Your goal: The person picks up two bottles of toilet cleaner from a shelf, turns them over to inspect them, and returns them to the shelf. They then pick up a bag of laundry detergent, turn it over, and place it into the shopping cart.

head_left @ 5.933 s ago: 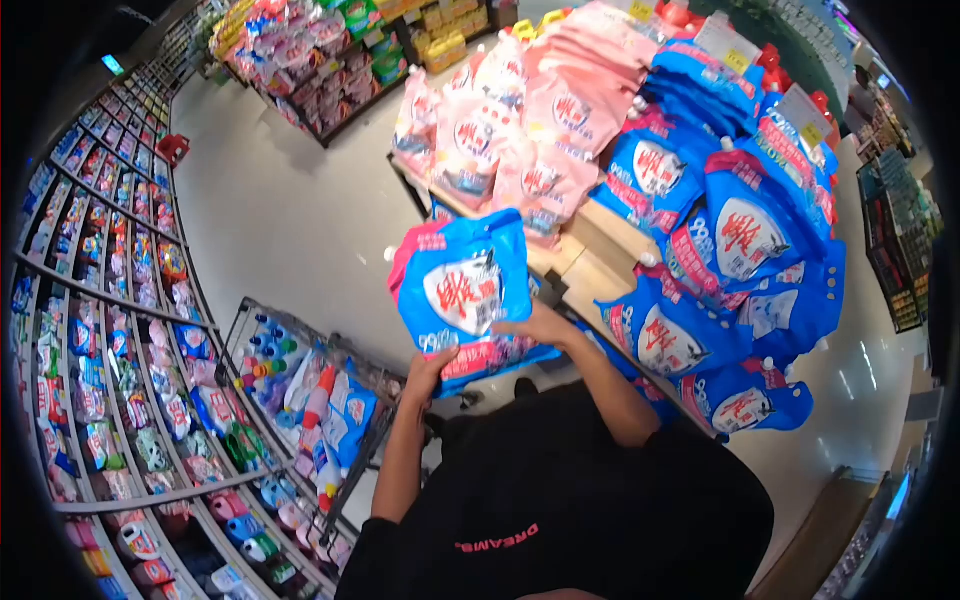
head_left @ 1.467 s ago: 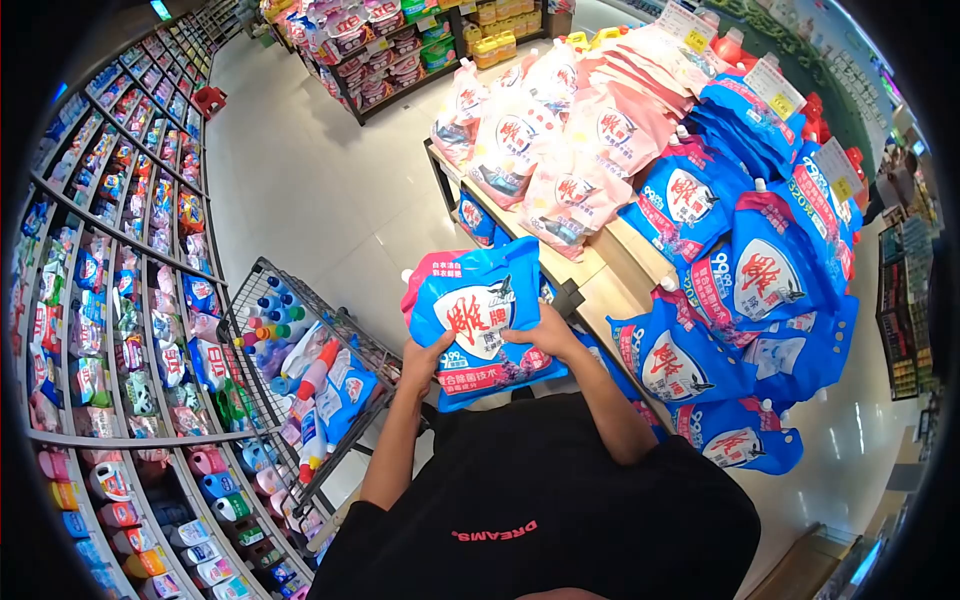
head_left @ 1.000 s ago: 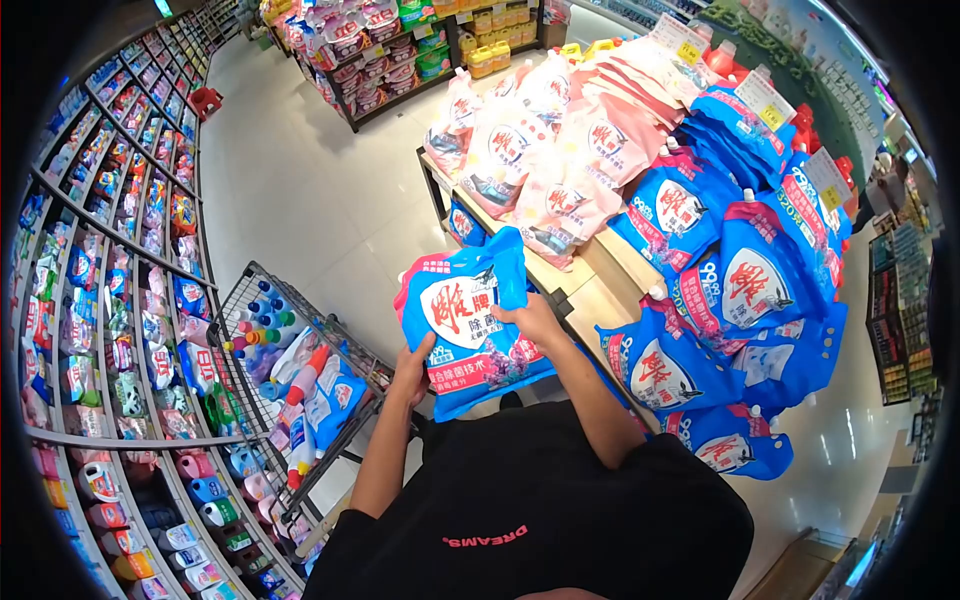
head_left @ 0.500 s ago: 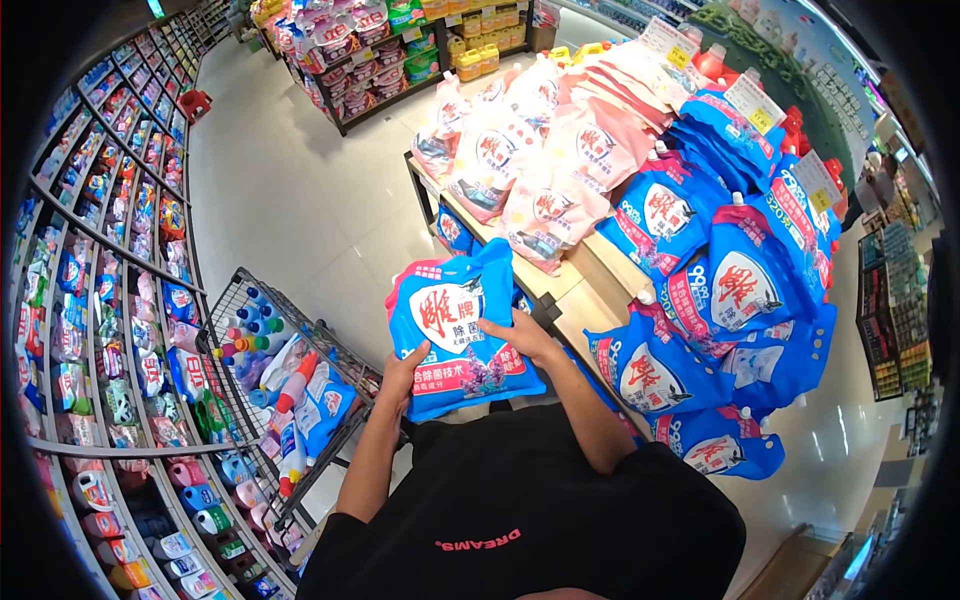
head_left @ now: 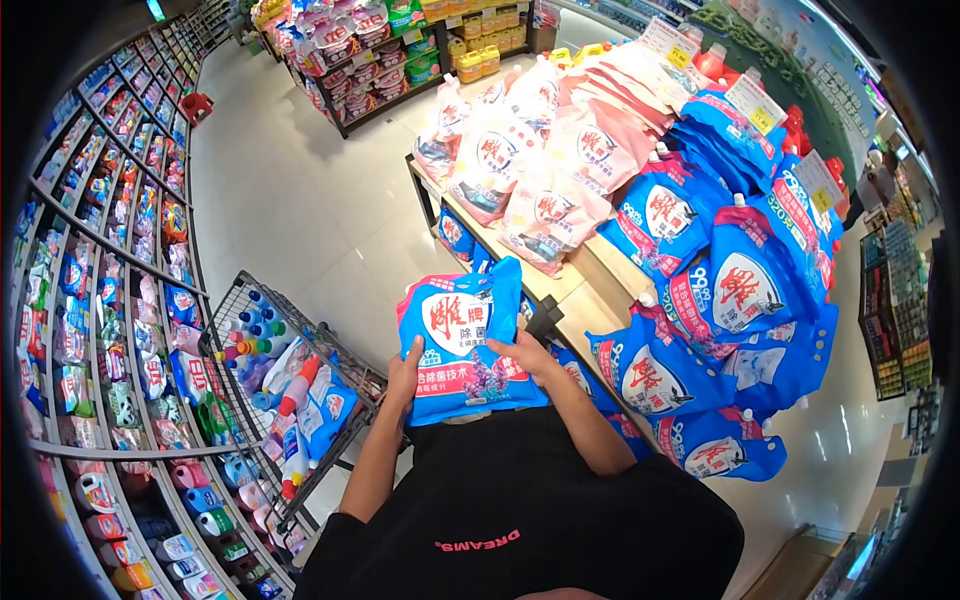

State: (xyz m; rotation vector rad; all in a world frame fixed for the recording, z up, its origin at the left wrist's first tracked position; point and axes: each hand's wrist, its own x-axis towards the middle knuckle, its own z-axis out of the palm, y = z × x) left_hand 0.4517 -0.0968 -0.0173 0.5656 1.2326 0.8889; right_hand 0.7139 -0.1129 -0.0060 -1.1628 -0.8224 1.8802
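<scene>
A blue detergent bag (head_left: 462, 335) with a white label and a pink band is held in front of my black shirt. Its left side is gripped by my left hand (head_left: 403, 375), thumb on the front. My right hand (head_left: 525, 358) holds the lower right side, thumb also across the front. The fingers behind the bag are hidden. Just beyond it, to the right, stands a display table (head_left: 580, 297) bearing pink-white bags (head_left: 552, 210) and blue bags (head_left: 648, 375).
A wire shopping cart (head_left: 225, 375) with colourful bottles and a blue bag stands at my left. Long shelves (head_left: 110, 455) of detergents curve along the far left. A red basket (head_left: 196, 107) rests on the floor farther off. Another shelf unit (head_left: 385, 105) stands ahead.
The blue bag has tilted, its top edge lower and flatter, and it has shifted slightly right. Both hands have moved slightly with it, still gripping its sides.
</scene>
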